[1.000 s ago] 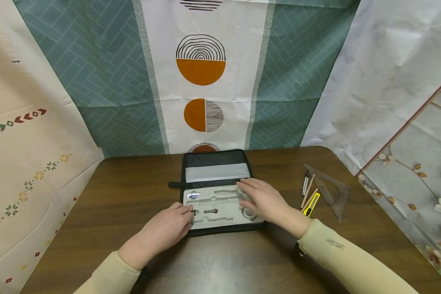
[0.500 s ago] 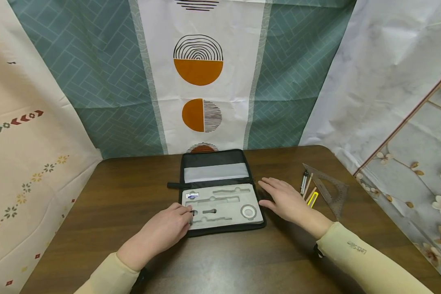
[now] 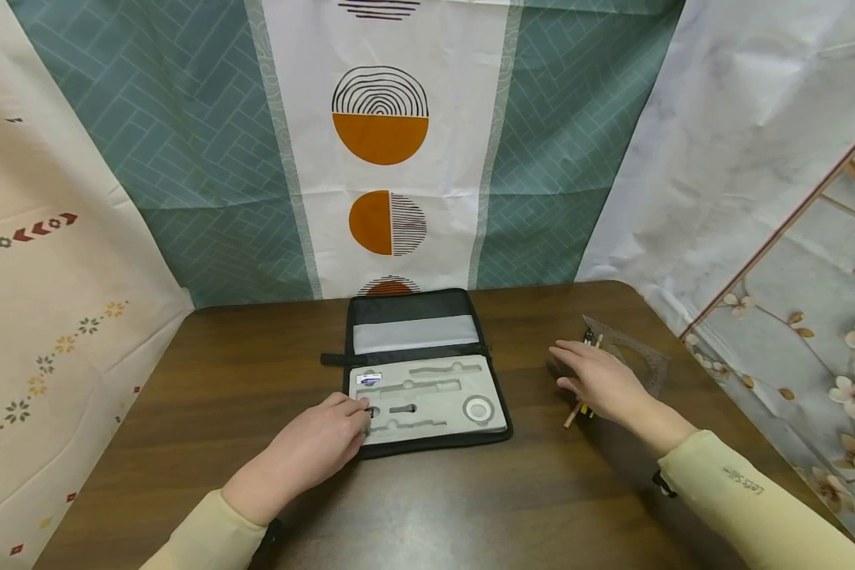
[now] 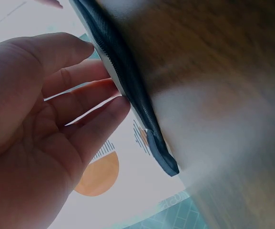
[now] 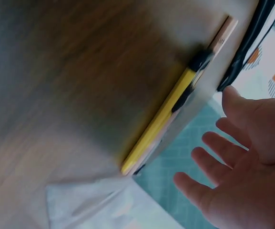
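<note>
An unzipped black case (image 3: 420, 307) lies on the table with its lid folded back. Its pale grey insert (image 3: 427, 368) has shaped hollows, a round one at the right holding a white ring (image 3: 479, 409). A small dark piece (image 3: 403, 408) sits near the middle, and a blue-and-white label (image 3: 369, 379) at the upper left. My left hand (image 3: 319, 437) rests at the insert's left edge, fingertips touching it, fingers loosely bent. My right hand (image 3: 606, 384), fingers spread and holding nothing, hovers over a yellow utility knife (image 5: 158, 121) and pencils (image 5: 223, 36), partly covering them in the head view.
A clear triangular set square (image 3: 644, 360) lies at the right, partly behind the right hand. The case's black strap (image 3: 336, 359) sticks out to the left. Patterned cloth (image 3: 392, 158) hangs behind the brown table (image 3: 256, 348).
My right hand has moved away from the case's right side, rightward to above the utility knife and pencils. The left hand has stayed at the insert's edge.
</note>
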Demonstrator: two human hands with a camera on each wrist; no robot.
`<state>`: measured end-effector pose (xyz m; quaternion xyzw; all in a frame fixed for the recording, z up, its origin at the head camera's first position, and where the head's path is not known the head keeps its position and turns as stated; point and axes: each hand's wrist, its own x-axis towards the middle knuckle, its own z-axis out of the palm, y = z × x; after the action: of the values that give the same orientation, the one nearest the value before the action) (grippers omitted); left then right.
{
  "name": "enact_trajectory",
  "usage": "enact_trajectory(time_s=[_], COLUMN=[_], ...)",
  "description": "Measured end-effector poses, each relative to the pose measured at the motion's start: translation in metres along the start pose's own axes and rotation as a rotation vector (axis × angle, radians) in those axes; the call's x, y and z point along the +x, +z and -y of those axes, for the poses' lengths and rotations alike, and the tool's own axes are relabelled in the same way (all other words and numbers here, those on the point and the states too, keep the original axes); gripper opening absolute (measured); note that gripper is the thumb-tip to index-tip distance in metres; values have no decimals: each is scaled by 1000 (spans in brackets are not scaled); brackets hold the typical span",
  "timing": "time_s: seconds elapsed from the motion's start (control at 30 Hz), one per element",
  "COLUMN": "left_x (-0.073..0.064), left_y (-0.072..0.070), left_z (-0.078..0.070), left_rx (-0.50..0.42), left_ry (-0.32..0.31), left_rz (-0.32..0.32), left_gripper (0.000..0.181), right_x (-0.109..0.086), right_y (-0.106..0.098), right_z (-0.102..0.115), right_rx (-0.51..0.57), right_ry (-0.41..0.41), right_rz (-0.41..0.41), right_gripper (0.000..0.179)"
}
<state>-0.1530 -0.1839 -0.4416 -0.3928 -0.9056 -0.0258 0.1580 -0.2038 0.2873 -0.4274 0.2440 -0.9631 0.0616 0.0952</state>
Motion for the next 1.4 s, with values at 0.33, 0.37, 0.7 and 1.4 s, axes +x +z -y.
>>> enact_trajectory(time_s=[0.33, 0.37, 0.7, 1.4], left_x=[-1, -1, 0, 0], left_y=[0, -1, -1, 1], left_z=[3, 3, 6, 4], left_rx=[-3, -2, -17, -15], left_ry=[16, 12, 19, 28], left_rz=[-18, -15, -14, -32], left_gripper=[16, 15, 17, 17], right_x=[-12, -13, -22, -32], right_y=[-8, -9, -12, -13], right_z=[-21, -22, -38, -39], right_rx=[20, 14, -36, 36], right_ry=[27, 28, 18, 26], right_rz=[14, 12, -14, 93], right_gripper=[50, 49, 33, 37])
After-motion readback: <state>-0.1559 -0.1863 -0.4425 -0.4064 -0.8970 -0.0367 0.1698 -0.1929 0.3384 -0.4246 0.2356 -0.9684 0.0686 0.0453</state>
